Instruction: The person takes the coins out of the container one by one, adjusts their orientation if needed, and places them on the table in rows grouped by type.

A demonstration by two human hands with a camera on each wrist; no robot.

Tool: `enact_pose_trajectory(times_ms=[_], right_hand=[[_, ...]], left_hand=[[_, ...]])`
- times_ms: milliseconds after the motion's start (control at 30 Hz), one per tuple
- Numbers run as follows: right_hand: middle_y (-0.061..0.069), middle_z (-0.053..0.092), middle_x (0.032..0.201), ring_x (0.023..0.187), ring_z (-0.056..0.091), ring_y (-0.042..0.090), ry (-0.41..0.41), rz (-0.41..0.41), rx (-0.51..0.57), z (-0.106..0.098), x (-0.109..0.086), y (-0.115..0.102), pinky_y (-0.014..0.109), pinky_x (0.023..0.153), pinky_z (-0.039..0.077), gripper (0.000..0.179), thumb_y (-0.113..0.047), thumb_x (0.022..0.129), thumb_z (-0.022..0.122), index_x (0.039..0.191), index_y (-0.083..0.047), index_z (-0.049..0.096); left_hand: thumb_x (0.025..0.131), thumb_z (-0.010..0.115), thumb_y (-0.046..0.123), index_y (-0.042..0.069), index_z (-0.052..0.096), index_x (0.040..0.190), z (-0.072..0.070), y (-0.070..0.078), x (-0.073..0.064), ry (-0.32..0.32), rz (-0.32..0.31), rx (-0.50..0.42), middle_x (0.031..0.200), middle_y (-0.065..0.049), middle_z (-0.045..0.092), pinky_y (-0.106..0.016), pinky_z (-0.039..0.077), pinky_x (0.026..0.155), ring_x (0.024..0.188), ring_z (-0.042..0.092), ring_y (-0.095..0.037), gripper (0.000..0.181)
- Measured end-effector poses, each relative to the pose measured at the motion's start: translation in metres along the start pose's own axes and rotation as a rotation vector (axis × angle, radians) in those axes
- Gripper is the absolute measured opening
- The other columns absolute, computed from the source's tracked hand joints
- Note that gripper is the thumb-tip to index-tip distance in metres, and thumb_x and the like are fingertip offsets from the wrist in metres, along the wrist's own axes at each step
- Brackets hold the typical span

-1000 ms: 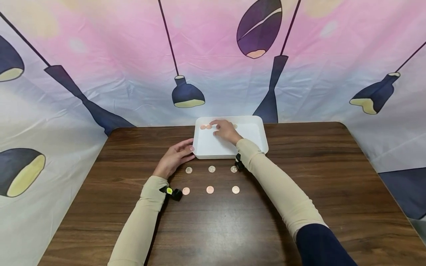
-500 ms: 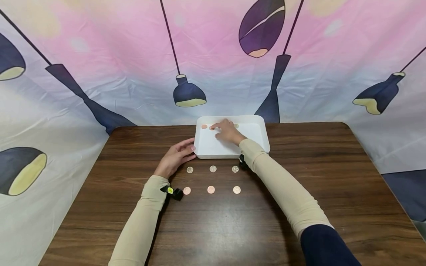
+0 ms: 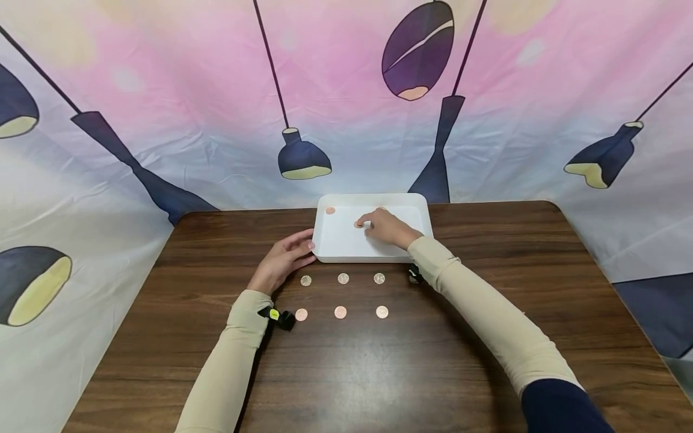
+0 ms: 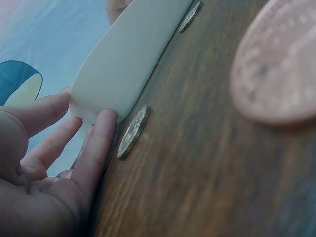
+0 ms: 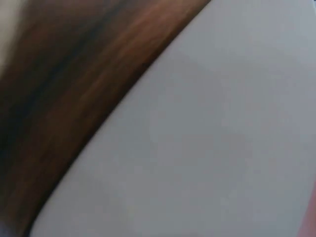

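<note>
A white tray [image 3: 338, 243] stands at the back of the table. My left hand [image 3: 280, 258] rests against its left side, its fairly straight fingertips touching the tray's corner in the left wrist view. Over the tray, my right hand [image 3: 388, 227] has its index fingertip on a copper-coloured coin [image 3: 357, 225]; the thumb sits apart from that coin. Another copper coin [image 3: 330, 210] lies in the tray's far left corner. Behind the right hand, a further coin [image 3: 381, 208] is mostly hidden. The right wrist view shows the tray wall [image 5: 197, 128] but no fingers.
In front of the tray lie two rows of coins, a silvery row [image 3: 343, 278] and a nearer, more coppery row [image 3: 340, 312]. The wooden table [image 3: 346, 379] ends at a patterned cloth backdrop [image 3: 227, 120]. The left wrist camera [image 3: 285, 320] is close to the nearest left coin.
My right hand has drawn the second copper coin away from the far left coin, toward me and to the right within the tray. The left hand stays at the tray's side.
</note>
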State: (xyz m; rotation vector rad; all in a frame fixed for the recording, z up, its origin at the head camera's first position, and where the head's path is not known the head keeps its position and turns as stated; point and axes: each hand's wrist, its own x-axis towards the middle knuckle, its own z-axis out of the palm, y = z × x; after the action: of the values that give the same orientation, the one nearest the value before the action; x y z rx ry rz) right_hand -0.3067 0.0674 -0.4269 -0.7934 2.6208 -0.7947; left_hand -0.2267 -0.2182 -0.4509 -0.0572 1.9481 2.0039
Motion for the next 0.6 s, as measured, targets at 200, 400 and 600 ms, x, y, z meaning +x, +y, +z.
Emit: enact_pose_trajectory(times_ms=[200, 400, 600], right_hand=[[0.017, 0.072, 0.085, 0.099, 0.063, 0.037, -0.001, -0.013, -0.049, -0.001, -0.012, 0.003, 0.046, 0.120, 0.044, 0.039, 0.003, 0.099, 0.063, 0.137, -0.002, 0.070], [0.010, 0.057, 0.077, 0.127, 0.054, 0.047, -0.049, -0.046, -0.030, -0.003, -0.015, 0.006, 0.049, 0.123, 0.040, 0.046, 0.001, 0.098, 0.062, 0.144, -0.003, 0.064], [0.015, 0.056, 0.101, 0.090, 0.043, 0.025, -0.057, -0.060, 0.050, -0.006, -0.015, 0.019, 0.039, 0.086, 0.043, 0.045, -0.003, 0.098, 0.064, 0.143, -0.006, 0.065]], left_hand=[[0.110, 0.059, 0.010, 0.008, 0.044, 0.162, -0.001, -0.001, -0.002, 0.005, 0.003, -0.001, 0.133, -0.015, 0.054, -0.031, 0.059, 0.103, 0.118, 0.062, -0.020, 0.054], [0.110, 0.059, 0.011, 0.008, 0.044, 0.162, -0.003, -0.002, -0.002, 0.012, 0.010, 0.002, 0.132, -0.014, 0.055, -0.031, 0.059, 0.103, 0.118, 0.062, -0.020, 0.054], [0.110, 0.059, 0.011, 0.009, 0.045, 0.161, -0.002, -0.004, 0.000, 0.003, 0.017, -0.003, 0.133, -0.015, 0.055, -0.032, 0.059, 0.103, 0.120, 0.062, -0.021, 0.054]])
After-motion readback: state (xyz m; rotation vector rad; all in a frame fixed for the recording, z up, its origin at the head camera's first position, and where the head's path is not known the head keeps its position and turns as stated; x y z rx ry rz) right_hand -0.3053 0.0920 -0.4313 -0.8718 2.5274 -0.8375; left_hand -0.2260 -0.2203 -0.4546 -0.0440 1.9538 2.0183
